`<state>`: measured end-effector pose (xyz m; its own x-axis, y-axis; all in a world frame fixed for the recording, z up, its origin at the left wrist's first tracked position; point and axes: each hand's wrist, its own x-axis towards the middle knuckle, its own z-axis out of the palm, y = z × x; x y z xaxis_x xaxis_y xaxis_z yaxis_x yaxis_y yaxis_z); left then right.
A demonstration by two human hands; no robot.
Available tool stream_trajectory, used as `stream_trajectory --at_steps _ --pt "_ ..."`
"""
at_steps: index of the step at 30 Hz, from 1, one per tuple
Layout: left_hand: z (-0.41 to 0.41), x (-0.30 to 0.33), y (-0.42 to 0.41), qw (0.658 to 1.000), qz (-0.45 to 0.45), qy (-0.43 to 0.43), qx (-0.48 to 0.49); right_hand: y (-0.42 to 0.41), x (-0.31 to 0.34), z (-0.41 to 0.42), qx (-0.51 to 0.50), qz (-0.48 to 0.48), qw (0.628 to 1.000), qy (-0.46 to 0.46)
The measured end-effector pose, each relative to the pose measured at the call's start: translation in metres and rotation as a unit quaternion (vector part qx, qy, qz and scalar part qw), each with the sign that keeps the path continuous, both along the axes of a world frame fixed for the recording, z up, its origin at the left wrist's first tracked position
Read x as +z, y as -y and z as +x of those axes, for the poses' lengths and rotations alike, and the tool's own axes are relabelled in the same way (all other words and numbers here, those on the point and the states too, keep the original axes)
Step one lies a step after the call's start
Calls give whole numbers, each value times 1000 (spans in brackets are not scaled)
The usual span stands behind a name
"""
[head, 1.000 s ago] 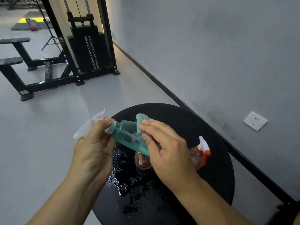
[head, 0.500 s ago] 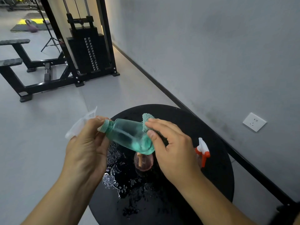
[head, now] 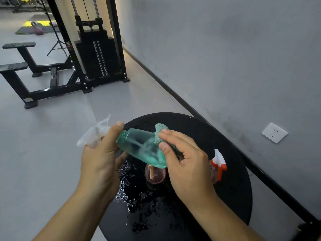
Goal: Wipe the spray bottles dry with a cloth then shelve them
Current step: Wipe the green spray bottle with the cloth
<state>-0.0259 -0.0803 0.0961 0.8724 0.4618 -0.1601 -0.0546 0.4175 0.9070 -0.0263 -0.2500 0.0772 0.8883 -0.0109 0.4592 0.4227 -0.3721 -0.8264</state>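
Note:
A teal translucent spray bottle (head: 139,146) lies tilted in the air above the round black table (head: 231,188), its clear trigger head (head: 94,133) pointing left. My left hand (head: 100,159) grips the bottle at its neck and trigger head. My right hand (head: 185,164) pinches a teal cloth (head: 159,133) against the bottle's body near its base. Under my right hand a pink spray bottle (head: 154,174) lies on its side on the table, its orange and white trigger head (head: 218,162) pointing right. My right hand hides its middle.
Water drops (head: 126,192) are spread over the table's left and front part. A grey wall with a white socket (head: 274,133) runs along the right. A black weight machine (head: 93,49) and benches (head: 19,66) stand on the grey floor behind.
My right hand slid the cloth along the teal bottle from its middle toward the base. The left hand and the bottle's neck shifted a little left.

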Motion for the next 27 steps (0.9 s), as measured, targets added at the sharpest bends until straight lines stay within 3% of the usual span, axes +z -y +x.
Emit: stream_trajectory --at_steps 5,10,18,22,27 --pt "2 -1 -4 998 -52 -6 21 -1 2 -1 10 -8 1000 -4" --pt "1 -6 -1 996 -82 4 26 -1 3 1 14 44 998 -41" --pt "-3 1 3 997 -14 -64 -30 5 1 1 1 71 995 -73" --pt "-9 7 1 993 -47 -75 -82 9 1 6 -5 23 998 -55" --pt "-9 5 3 994 -55 -64 -65 10 0 9 -24 -66 998 4"
